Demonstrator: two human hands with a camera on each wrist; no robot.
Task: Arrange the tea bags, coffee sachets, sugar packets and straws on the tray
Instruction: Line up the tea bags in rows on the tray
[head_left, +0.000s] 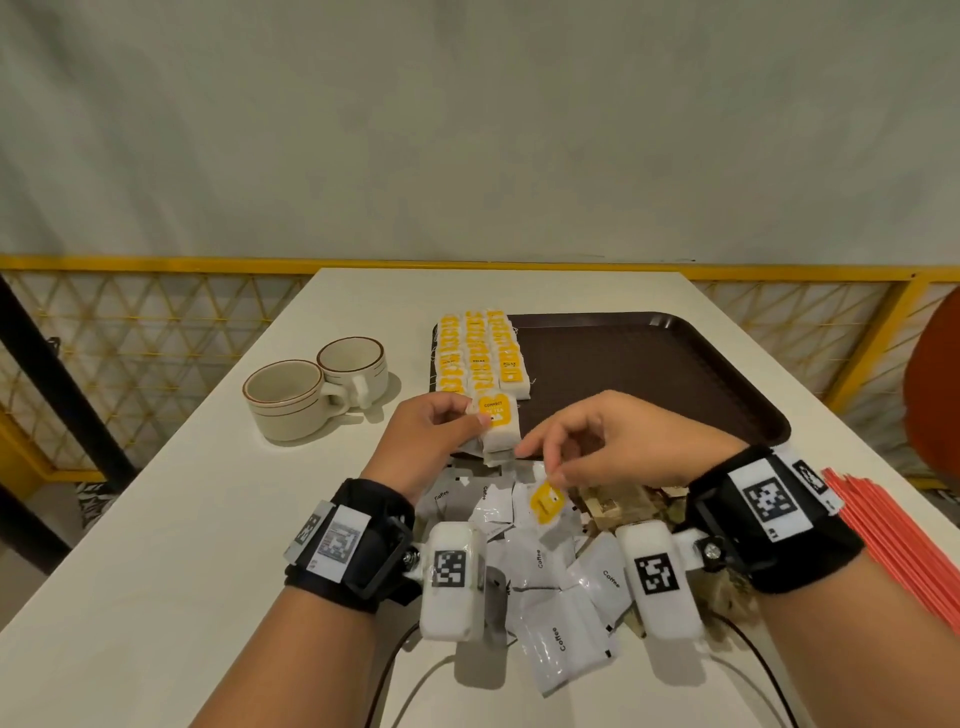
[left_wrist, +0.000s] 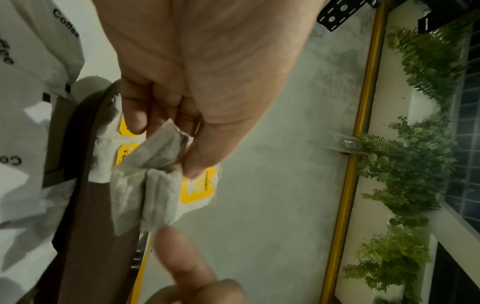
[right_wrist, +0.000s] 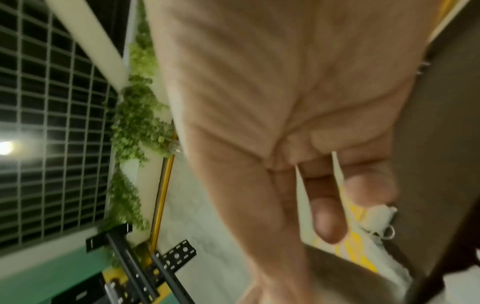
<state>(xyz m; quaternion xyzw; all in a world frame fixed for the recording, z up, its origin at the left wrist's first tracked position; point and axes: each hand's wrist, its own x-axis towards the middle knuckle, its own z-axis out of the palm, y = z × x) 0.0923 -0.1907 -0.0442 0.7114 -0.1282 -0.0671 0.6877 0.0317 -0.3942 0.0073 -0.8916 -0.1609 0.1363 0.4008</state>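
My left hand grips a small stack of white tea bags with yellow labels just over the near left corner of the brown tray. In the left wrist view the left hand pinches these tea bags between thumb and fingers. Rows of tea bags fill the tray's left side. My right hand pinches one yellow-labelled tea bag above the pile of white coffee sachets. Brown sugar packets lie under the right hand. Red straws lie at the right.
Two cream cups with brown stripes stand to the left of the tray. The tray's middle and right show bare brown surface. A yellow railing runs behind the white table. Cables trail near the front edge.
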